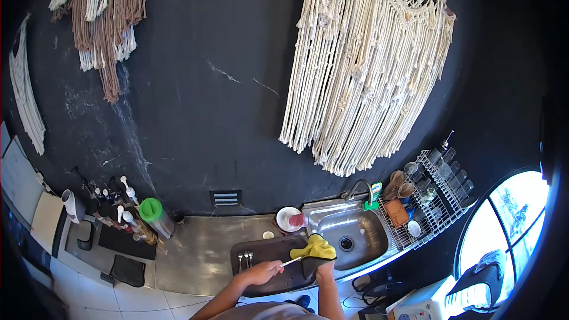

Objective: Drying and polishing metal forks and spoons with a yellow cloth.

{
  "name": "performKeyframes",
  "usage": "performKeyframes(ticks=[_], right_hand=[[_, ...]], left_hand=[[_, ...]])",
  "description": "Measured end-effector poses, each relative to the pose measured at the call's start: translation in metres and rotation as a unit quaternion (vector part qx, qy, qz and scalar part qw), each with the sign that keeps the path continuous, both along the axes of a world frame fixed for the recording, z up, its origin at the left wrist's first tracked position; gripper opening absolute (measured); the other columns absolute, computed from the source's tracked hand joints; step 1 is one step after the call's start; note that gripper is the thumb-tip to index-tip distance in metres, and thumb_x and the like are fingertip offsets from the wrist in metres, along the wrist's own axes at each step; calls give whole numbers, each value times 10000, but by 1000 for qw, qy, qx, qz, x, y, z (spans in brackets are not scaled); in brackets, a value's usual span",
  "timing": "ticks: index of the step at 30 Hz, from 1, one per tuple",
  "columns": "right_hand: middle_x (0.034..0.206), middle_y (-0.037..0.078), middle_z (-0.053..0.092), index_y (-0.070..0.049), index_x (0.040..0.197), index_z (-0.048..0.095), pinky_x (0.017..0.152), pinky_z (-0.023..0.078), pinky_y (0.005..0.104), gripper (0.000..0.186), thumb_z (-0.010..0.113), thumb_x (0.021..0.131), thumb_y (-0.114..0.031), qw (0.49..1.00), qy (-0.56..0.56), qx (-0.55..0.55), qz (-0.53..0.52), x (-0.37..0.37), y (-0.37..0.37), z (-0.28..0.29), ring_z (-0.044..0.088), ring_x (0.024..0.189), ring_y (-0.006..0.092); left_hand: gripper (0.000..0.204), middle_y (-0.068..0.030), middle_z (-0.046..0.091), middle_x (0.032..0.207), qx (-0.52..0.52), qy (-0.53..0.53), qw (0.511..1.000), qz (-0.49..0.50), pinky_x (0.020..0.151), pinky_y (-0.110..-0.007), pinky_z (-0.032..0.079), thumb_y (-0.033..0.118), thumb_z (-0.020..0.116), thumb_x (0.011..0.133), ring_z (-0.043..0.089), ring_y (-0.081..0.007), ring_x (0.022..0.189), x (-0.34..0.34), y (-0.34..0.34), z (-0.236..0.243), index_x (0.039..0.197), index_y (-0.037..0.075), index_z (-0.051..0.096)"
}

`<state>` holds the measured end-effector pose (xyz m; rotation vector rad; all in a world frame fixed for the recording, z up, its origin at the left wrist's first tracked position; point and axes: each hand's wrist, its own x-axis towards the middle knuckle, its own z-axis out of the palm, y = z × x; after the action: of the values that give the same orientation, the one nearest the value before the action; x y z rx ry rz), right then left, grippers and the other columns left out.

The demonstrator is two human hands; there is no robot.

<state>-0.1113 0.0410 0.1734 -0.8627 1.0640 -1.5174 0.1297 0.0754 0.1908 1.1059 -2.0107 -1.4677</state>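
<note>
Over the brown tray (pixel 269 289), my left hand (pixel 265 272) pinches one end of a slim, light-coloured utensil (pixel 290 262). Its other end disappears into a yellow and dark grey cloth (pixel 319 250), so its kind is hidden. My right hand (pixel 325 268) grips that cloth from below, with its fingers mostly covered by the fabric. Several pieces of silver cutlery (pixel 245 258) lie side by side on the tray, left of the cloth and beyond my left hand.
Right of the tray is a steel sink (pixel 373 243) with a faucet (pixel 357 186). A white bowl (pixel 290 218) stands behind the tray. The loaded dish rack (pixel 424 201) sits far right. Pump bottles and a green-lidded container (pixel 155 216) stand left on the steel counter (pixel 195 255).
</note>
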Motion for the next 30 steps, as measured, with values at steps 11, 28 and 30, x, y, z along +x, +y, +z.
performKeyframes(ticks=[11,28,30], right_hand=[[1227,44,588,-95,1291,519,925,510,373,337,546,973,-202,993,-101,-15,-51,-48,-46,43,599,1075,199],[934,19,535,-108,1029,523,824,464,290,146,444,1006,-229,895,-436,11,88,43,-44,43,551,892,151],[893,10,498,-118,978,505,802,454,270,115,407,1022,-160,964,-167,-174,111,37,-33,75,539,869,136]], left_hand=[[181,66,411,693,110,245,932,242,532,-199,275,241,421,1024,352,-38,603,69,5,47,965,110,531],[209,33,423,655,24,190,971,146,549,-255,356,181,443,1011,419,-69,618,-20,35,18,923,44,575],[236,29,446,649,59,89,977,182,566,-244,371,210,475,1012,440,-69,622,-28,44,66,892,35,578]])
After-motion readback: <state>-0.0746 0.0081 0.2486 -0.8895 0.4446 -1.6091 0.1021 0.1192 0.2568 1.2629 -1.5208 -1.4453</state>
